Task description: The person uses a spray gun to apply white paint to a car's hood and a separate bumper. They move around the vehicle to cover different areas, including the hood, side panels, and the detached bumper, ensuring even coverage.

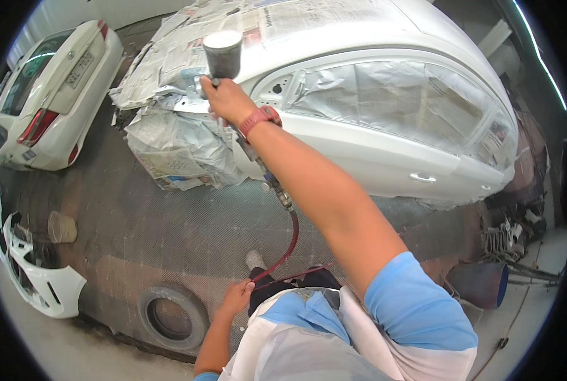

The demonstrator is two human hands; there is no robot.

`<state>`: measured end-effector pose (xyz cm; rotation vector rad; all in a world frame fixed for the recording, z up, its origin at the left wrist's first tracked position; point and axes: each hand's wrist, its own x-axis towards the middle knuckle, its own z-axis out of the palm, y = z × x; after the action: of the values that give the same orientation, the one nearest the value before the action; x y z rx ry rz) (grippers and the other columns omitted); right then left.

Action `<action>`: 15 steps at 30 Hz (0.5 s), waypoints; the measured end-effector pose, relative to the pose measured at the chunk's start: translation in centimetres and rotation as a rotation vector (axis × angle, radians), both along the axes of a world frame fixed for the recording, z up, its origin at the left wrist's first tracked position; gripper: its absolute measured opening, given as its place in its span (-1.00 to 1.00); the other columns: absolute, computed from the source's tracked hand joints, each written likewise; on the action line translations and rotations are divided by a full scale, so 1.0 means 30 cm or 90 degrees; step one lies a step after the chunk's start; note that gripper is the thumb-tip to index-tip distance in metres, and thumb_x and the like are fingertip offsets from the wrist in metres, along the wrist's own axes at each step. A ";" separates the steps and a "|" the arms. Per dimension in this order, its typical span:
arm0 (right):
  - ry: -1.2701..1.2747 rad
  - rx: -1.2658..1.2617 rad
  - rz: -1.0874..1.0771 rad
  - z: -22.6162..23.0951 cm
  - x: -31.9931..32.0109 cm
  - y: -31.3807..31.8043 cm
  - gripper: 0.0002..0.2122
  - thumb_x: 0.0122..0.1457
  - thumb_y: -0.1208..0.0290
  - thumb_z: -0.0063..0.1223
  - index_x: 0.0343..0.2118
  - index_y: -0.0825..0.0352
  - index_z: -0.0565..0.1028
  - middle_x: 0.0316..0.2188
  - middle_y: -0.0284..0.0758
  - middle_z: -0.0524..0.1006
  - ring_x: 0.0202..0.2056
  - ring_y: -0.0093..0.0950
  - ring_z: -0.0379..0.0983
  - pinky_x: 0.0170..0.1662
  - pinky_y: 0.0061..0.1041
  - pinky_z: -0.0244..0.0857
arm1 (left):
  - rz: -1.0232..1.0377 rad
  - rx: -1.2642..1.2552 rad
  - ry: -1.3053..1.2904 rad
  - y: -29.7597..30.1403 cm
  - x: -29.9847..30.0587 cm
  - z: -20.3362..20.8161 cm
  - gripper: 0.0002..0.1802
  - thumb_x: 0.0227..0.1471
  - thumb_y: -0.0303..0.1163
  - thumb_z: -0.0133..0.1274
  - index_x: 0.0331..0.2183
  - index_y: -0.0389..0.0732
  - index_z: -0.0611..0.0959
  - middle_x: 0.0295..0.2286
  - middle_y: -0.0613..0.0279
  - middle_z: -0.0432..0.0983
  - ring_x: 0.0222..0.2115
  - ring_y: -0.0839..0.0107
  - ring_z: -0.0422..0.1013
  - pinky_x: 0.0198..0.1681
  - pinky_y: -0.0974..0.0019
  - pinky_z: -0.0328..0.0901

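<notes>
Out in front, my right hand grips a paint spray gun with a grey cup on top, a red watch on that wrist. The gun is held close to the front side of a white car, by the base of its windshield. Newspaper masking covers the car's front and wheel area, and more paper covers the side windows. From the gun's handle a dark red air hose curves down to my left hand, closed around it near my waist.
Another white car stands at the left. A white bumper, a bucket and a tire are on the floor at lower left. To the right lie a dark blue drum and a metal spring.
</notes>
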<state>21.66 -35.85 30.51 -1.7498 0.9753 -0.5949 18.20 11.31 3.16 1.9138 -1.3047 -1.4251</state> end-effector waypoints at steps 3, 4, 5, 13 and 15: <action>-0.080 0.074 -0.015 0.126 -0.040 -0.105 -0.40 0.40 -0.06 -0.12 -0.34 0.58 0.54 -0.57 -0.07 0.59 -0.63 -0.27 0.60 -0.62 -0.20 0.47 | -0.053 -0.026 0.073 -0.098 -0.017 0.132 -0.52 0.45 -0.01 -0.13 -0.26 -0.22 0.61 -0.45 -0.07 0.56 -0.39 -0.05 0.49 -0.24 0.00 0.36; -0.062 0.054 -0.051 0.179 -0.092 -0.153 -0.40 0.39 -0.07 -0.12 -0.30 0.58 0.53 -0.55 -0.07 0.59 -0.63 -0.26 0.60 -0.61 -0.21 0.47 | -0.078 -0.046 0.107 -0.132 -0.035 0.178 -0.52 0.45 -0.01 -0.13 -0.27 -0.23 0.61 -0.45 -0.04 0.56 -0.40 -0.03 0.48 -0.24 0.01 0.36; -0.047 0.035 -0.086 0.236 -0.154 -0.202 -0.40 0.39 -0.08 -0.11 -0.27 0.58 0.52 -0.54 -0.06 0.59 -0.63 -0.25 0.60 -0.61 -0.22 0.47 | -0.098 -0.076 0.143 -0.178 -0.060 0.216 -0.53 0.46 -0.02 -0.13 -0.27 -0.23 0.60 -0.46 -0.02 0.55 -0.41 0.00 0.47 -0.25 0.02 0.36; 0.057 -0.124 -0.337 0.733 -1.041 -0.501 -0.39 0.42 -0.18 -0.14 0.00 0.44 0.49 -0.44 -0.16 0.60 -0.55 -0.36 0.62 -0.58 -0.42 0.38 | -0.429 -0.126 0.314 -0.651 -0.435 0.442 -0.50 0.49 -0.01 -0.19 -0.22 -0.24 0.61 -0.43 0.03 0.56 -0.36 0.03 0.48 -0.20 0.04 0.35; 0.058 -0.191 -0.387 0.836 -1.300 -0.525 -0.45 0.45 -0.14 -0.15 -0.08 0.38 0.55 -0.39 -0.23 0.64 -0.51 -0.43 0.60 -0.53 -0.45 0.44 | -0.468 -0.147 0.353 -0.737 -0.572 0.490 -0.48 0.49 0.03 -0.19 -0.19 -0.23 0.60 -0.42 0.05 0.56 -0.35 0.04 0.48 -0.20 0.05 0.34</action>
<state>-17.33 -51.59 55.59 -1.7387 1.5653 -1.0981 1.05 -10.81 17.86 0.7966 -1.8438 -1.8418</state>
